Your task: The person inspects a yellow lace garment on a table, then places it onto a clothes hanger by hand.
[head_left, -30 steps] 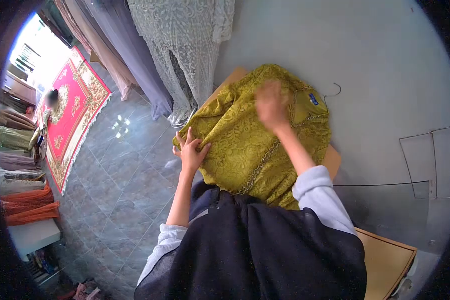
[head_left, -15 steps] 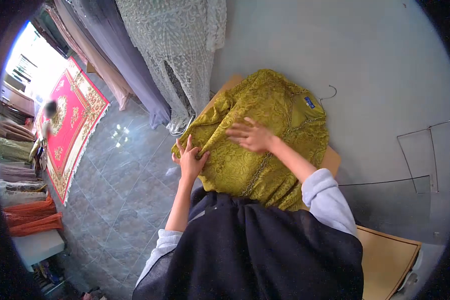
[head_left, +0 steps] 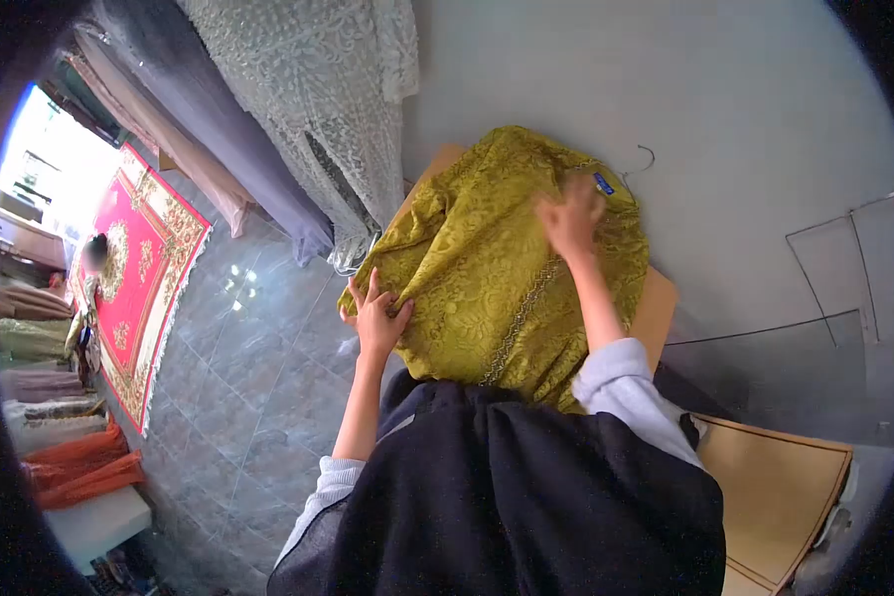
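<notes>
left grip (head_left: 375, 322) in a loose pinch on yellow-green garment (head_left: 472, 298), right grip (head_left: 572, 223) half spread over it, contact unclear

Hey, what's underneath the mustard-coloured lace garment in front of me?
A flat tan surface shows past the garment at its upper left and right edges. The fabric covers the rest, so I can't tell what else is under there.
</notes>
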### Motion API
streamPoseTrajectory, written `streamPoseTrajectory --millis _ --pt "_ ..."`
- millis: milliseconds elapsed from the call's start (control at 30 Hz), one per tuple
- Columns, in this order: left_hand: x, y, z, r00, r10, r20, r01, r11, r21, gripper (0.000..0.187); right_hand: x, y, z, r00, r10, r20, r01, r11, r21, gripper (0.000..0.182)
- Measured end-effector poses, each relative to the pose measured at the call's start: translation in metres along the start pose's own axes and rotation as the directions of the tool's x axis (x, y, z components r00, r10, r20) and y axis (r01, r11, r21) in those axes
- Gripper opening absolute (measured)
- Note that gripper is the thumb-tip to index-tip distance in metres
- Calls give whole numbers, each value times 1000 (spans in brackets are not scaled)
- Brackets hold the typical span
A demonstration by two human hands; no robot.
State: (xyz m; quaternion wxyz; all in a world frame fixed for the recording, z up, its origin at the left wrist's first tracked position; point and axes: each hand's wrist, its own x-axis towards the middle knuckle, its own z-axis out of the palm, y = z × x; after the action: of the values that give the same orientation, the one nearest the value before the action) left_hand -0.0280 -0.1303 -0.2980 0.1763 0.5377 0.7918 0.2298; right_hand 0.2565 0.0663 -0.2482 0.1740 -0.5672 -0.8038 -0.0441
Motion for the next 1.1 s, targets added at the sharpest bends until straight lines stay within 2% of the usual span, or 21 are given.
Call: streamPoseTrajectory --millis 33,100,133,167,200,267,300,333,367,400,433,467,600,667,700,733,800,933,1000,1067,1100 --pt "1 1 2 1000 2 -8 -2 1000 21 29 6 21 21 944 242 -226 -261 963 -58 29" --pt "1 4 6 1000 5 9 -5 1000 27 30 -3 3 -2 964 159 -214 -132 982 138 26" --pt "1 5 7 1000 -11 19 10 999 34 31 -10 -26 -24 975 105 -198 -19 919 394 23" --pt "3 6 9 999 -18 42 17 999 30 32 -30 -34 -4 979 -155 -133 203 826 525 18" --pt "5 7 10 998 -25 53 22 999 45 32 -42 -43 18 802 -459 -382 585 733 348 16" --pt "9 10 6 993 -69 99 60 994 92 35 -73 -40 32 553 -805 -215 824 490 286 18" --pt "10 11 3 992 -54 113 43 994 104 35 -57 -32 -6 606 -518 603 442 850 287 26" --pt "11 12 1 992 -57 111 42 990 135 35 -54 -14 -17 792 -290 537 230 957 177 31" --pt "10 12 1 992 -57 111 39 986 163 35 -55 2 -22 899 -24 438 -16 996 87 37" --pt "10 11 4 996 -35 83 21 985 170 34 -58 15 -7 975 196 107 -204 976 77 39" --pt "10 12 7 997 -36 69 23 983 184 33 -66 27 8 888 394 -237 -376 919 119 42" --pt "9 14 9 998 -36 58 24 980 198 32 -75 33 5 814 492 -309 -406 862 304 41" --pt "6 26 14 994 103 -22 -97 977 188 50 -147 39 -27 858 436 -271 -385 896 224 40" --pt "9 30 25 955 280 -99 -262 952 161 48 -204 41 -29 743 599 -297 -457 779 428 43" --pt "7 46 22 952 300 -56 -297 953 65 43 -234 41 -29 664 717 -213 -645 693 322 45" --pt "3 64 20 945 327 15 -326 938 118 39 -264 41 -29 556 818 -147 -795 575 195 47" --pt "-9 104 22 907 402 127 -417 898 140 27 -312 39 -36 537 837 -101 -842 540 -4 47" --pt "-55 168 43 656 612 442 -674 738 -20 29 -360 16 -45 431 902 6 -890 426 -163 53" --pt "-82 197 48 444 683 580 -810 583 -66 38 -371 13 -48 387 904 182 -919 364 150 55" --pt "-104 200 82 328 770 547 -880 460 -120 44 -370 14 -48 398 905 147 -899 353 261 47" --pt "-110 200 96 327 823 465 -891 433 -139 42 -365 16 -48 418 902 111 -860 353 368 40"
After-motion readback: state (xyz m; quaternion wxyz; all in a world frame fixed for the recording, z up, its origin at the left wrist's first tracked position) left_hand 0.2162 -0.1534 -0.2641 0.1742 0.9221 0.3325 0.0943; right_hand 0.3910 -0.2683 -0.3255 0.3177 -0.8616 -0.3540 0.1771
